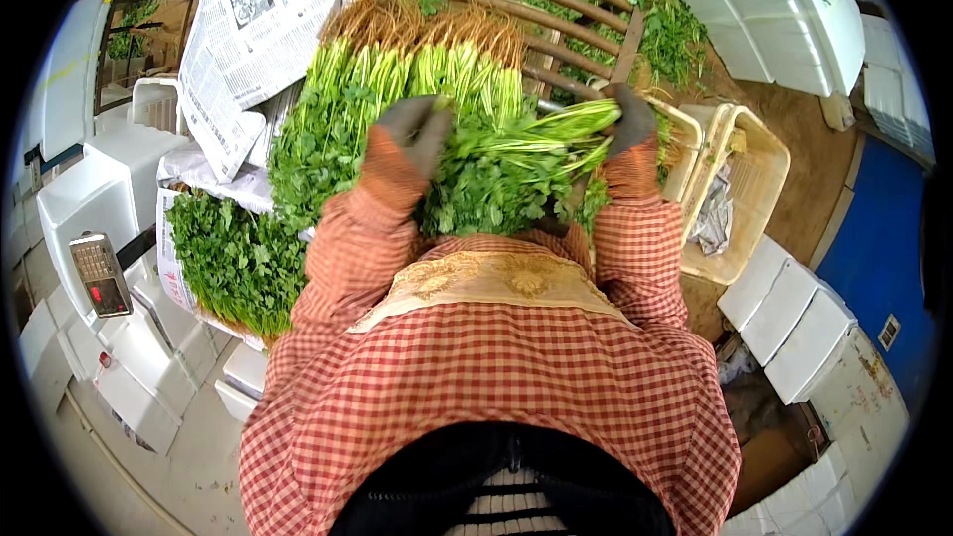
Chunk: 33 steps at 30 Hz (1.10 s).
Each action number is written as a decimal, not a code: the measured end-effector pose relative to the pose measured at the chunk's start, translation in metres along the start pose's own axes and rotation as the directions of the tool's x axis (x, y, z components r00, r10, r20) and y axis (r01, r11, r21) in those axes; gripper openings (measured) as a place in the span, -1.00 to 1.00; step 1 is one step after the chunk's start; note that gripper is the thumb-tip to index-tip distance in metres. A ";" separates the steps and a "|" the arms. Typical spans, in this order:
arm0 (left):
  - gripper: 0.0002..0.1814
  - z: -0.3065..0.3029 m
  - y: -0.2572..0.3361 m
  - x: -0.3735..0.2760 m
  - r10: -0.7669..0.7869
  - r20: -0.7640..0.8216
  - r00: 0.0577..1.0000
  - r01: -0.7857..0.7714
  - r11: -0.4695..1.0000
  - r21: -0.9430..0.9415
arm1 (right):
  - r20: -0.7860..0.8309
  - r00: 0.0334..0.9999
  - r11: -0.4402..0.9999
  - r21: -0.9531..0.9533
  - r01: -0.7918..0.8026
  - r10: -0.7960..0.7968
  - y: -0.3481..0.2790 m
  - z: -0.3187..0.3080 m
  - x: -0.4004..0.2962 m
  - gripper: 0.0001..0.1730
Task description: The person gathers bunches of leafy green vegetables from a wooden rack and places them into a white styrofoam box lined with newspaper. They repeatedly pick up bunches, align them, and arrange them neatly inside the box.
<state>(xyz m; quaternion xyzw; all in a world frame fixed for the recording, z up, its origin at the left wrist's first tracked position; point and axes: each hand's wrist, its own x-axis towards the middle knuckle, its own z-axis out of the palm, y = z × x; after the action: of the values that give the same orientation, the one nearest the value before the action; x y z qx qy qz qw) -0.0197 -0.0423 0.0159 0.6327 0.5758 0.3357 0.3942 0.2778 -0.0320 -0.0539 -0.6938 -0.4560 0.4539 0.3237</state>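
My right hand (633,123), in a dark glove, grips the pale stem end of a bunch of leafy green herbs (551,138) lying sideways. My left hand (417,130), also gloved, is over the leafy stalks to the left; a small pale green bit shows at its fingertips, and whether it grips anything is unclear. Beyond both hands, rooted bunches (447,74) stand side by side on the slatted rack, brown roots pointing away and leaves towards me. The roots of the bunch in my right hand are largely hidden.
Newspaper sheets (260,22) lie at the left, above another herb pile (231,260). A slatted rack (588,11) reaches away over loose greens. Plastic baskets (759,179) stand at the right, one with crumpled paper. A digital scale display (102,275) and white foam boxes (89,193) are at the left.
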 end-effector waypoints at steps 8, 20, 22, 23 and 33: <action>-0.75 -0.096 0.032 0.017 -0.150 -0.108 0.983 0.156 0.986 0.052 | -0.022 0.942 0.799 0.536 -0.273 0.336 0.019 -0.014 0.004 -0.57; -0.69 0.066 0.020 0.019 0.200 0.506 0.839 -0.339 0.919 0.199 | 0.267 0.892 0.930 -0.150 -0.335 0.364 0.123 -0.014 0.060 0.03; -0.81 0.021 0.064 0.034 0.034 0.615 0.788 -0.086 0.995 0.054 | 0.206 0.878 0.880 0.116 -0.461 0.433 0.152 -0.008 0.063 -0.22; -0.83 -0.001 0.066 0.040 0.098 0.648 0.756 -0.110 0.994 -0.023 | 0.199 0.883 0.881 0.134 -0.453 0.424 0.138 -0.002 0.060 -0.18; -0.63 -0.093 0.175 0.201 0.591 -0.059 0.805 -0.546 0.776 0.316 | 0.125 0.959 0.938 0.210 -0.275 0.253 0.136 -0.008 0.057 0.16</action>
<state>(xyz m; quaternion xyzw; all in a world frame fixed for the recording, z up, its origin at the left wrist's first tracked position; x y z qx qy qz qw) 0.0019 0.1631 0.2080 0.7988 0.4279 0.4012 0.1333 0.3409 -0.0303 -0.1869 -0.6851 -0.3193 0.5747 0.3139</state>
